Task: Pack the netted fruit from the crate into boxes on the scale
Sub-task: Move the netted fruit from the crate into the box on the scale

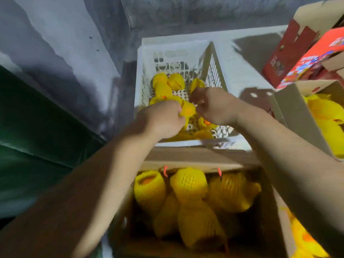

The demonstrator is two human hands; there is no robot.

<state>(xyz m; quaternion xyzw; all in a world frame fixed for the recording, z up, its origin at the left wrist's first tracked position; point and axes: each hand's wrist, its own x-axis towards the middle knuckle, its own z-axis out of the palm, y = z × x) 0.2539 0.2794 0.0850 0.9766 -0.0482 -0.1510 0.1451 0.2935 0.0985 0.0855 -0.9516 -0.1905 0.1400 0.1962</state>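
Crate on grey floor

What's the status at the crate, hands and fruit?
Left hand grips a netted fruit in the white crate. Right hand curled beside it, hold unclear. Near box partly filled. Nothing blocking.

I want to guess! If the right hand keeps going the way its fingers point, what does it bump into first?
Probably the netted fruit that the left hand grips. The right hand has curled fingers pointing left towards it, though depth is hard to judge.
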